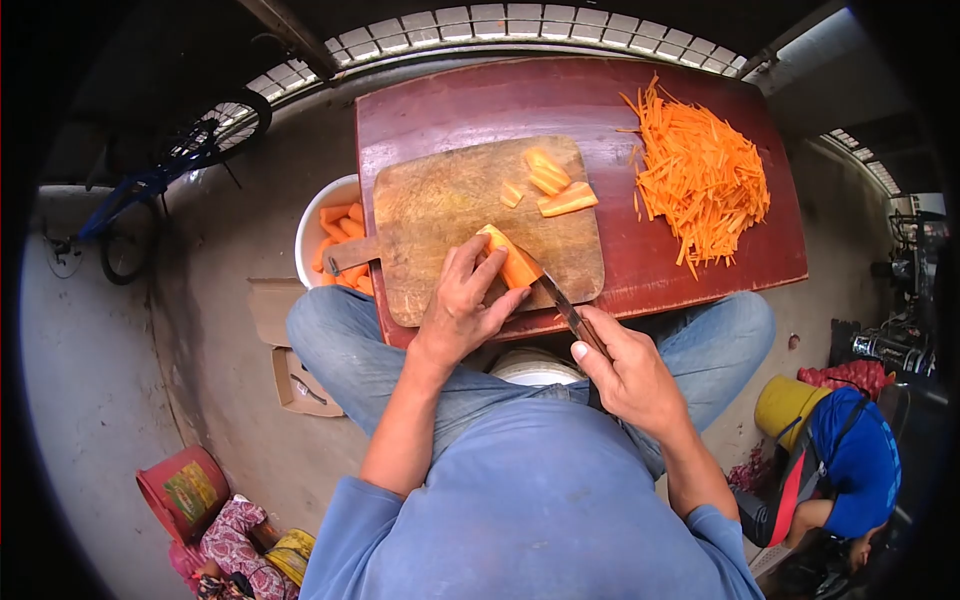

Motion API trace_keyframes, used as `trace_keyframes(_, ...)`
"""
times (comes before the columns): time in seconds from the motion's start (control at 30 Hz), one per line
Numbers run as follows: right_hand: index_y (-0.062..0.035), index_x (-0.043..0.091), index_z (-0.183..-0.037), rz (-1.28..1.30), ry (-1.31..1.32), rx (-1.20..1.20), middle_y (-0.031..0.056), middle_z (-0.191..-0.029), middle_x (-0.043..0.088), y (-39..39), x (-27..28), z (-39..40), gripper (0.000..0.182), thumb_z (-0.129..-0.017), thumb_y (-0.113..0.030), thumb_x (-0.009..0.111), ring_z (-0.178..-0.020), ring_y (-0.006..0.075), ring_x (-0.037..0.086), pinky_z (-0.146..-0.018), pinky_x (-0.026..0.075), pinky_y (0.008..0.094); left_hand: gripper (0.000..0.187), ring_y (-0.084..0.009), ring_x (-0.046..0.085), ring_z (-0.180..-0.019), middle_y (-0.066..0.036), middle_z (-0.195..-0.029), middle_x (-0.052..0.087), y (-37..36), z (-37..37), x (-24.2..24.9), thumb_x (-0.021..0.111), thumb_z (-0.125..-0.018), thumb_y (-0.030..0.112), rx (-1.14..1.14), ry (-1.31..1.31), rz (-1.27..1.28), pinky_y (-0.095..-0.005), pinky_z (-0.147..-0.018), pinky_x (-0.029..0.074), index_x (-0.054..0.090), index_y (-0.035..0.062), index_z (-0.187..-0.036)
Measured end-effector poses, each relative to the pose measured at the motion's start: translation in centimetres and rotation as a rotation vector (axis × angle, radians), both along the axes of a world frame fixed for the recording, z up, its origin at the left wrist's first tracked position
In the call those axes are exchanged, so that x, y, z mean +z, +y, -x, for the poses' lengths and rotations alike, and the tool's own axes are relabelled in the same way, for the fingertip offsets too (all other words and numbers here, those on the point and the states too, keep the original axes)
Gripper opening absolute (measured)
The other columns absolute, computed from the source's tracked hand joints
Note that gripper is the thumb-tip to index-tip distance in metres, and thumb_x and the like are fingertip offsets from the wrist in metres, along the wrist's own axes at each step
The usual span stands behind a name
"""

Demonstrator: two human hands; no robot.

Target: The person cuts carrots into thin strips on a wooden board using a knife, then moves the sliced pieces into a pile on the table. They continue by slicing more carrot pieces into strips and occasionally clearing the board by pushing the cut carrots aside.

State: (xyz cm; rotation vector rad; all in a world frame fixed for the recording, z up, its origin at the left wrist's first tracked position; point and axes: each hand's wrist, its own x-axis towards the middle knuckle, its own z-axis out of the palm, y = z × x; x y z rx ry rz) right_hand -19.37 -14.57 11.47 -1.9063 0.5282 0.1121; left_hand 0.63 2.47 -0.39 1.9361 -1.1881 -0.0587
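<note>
On the wooden cutting board (430,220), a carrot piece (515,262) lies under the fingers of my left hand (464,305), which grip it from the left. My right hand (630,370) is closed round the handle of a knife (568,312). The blade points up and left, its tip against the lower right end of the carrot piece. Several cut carrot chunks (567,199) rest near the board's upper right. To the right of the board, a large heap of shredded carrot (700,175) lies on the red table (625,255).
A white bucket (303,245) of carrots stands left of the table, near an open cardboard box (300,392) on the floor. A blue bicycle (150,185) is at the upper left. Other people (240,540) (860,460) are at the lower left and right, beside buckets.
</note>
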Motion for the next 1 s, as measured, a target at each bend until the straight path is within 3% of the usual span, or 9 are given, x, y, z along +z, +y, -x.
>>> trace_keyframes(0.7,0.0019,0.057,-0.145,0.154,-0.01,0.073,0.0308,-0.126,0.074,0.5,0.0,-0.5,0.038,-0.112,-0.016,0.064,-0.112,0.0529,0.073,-0.091,0.058,0.058,0.065,-0.0413,0.067,-0.118,-0.025,-0.146,0.064,0.0,-0.6,-0.4,0.098,-0.081,0.016,-0.048,-0.038,-0.047,-0.0472,-0.1,0.06,0.073,-0.002,-0.138)
trace_keyframes(0.83,0.0029,0.058,-0.139,0.149,0.0,0.085,0.0335,-0.117,0.074,0.4,-0.3,-2.3,0.033,-0.112,-0.015,0.063,-0.108,0.0556,0.071,-0.088,0.057,0.0607,0.062,-0.038,0.067,-0.107,-0.025,-0.144,0.063,-0.2,-0.8,-0.3,0.098,-0.081,0.016,-0.062,-0.108,0.001,-0.0473,-0.091,0.061,0.072,-0.0023,-0.134)
trace_keyframes(1.0,0.0034,0.058,-0.134,0.199,-0.144,0.106,0.0364,-0.107,0.072,-0.6,-3.9,-6.5,0.029,-0.112,-0.014,0.062,-0.105,0.0577,0.069,-0.085,0.055,0.0624,0.061,-0.0388,0.068,-0.107,-0.026,-0.144,0.063,-0.2,-0.8,-0.4,0.098,-0.081,0.016,-0.049,-0.115,-0.005,-0.0479,-0.092,0.061,0.072,-0.0032,-0.133)
